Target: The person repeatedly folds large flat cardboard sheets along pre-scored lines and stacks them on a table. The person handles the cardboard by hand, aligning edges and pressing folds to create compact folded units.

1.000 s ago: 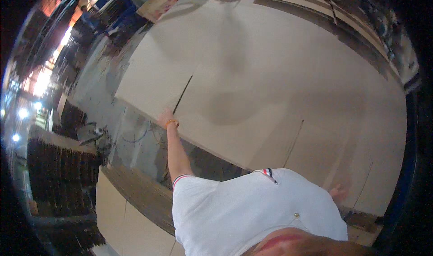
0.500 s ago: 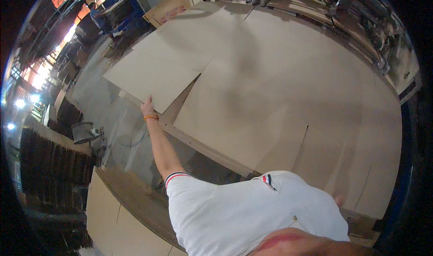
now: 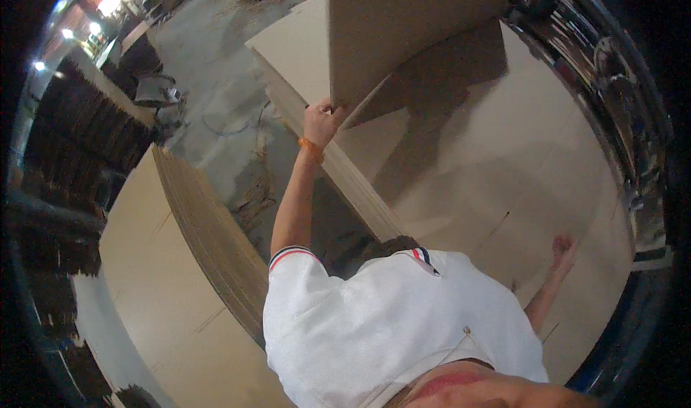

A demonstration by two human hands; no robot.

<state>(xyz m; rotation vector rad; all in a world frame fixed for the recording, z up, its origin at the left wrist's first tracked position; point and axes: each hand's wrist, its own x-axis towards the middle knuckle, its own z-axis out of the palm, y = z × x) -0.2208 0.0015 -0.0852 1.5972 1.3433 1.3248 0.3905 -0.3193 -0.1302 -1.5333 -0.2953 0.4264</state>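
Observation:
My left hand point(image 3: 324, 124), with an orange band at the wrist, is closed on the lower corner of a large cardboard sheet point(image 3: 425, 26). That sheet stands raised and tilted, its brown face toward me, and runs out past the top of the view. Beneath it lies a wide stack of cardboard sheets point(image 3: 461, 192) with slots cut in them, partly in the raised sheet's shadow. My right hand point(image 3: 563, 248) is over the right part of this stack; its fingers are blurred, and I cannot tell whether it touches the top sheet.
Another stack of slotted cardboard point(image 3: 151, 264) stands at my left. Farther left are dark piles of sheets point(image 3: 65, 142) and a grey bin-like object point(image 3: 155, 90). Grey floor point(image 3: 216, 70) with scraps runs between the stacks. Machinery point(image 3: 612, 62) lines the far right side.
The cardboard sheet at my left hand has gone from lying nearly flat to raised and tilted. My right hand, mostly hidden before, now shows over the stack. The view has shifted.

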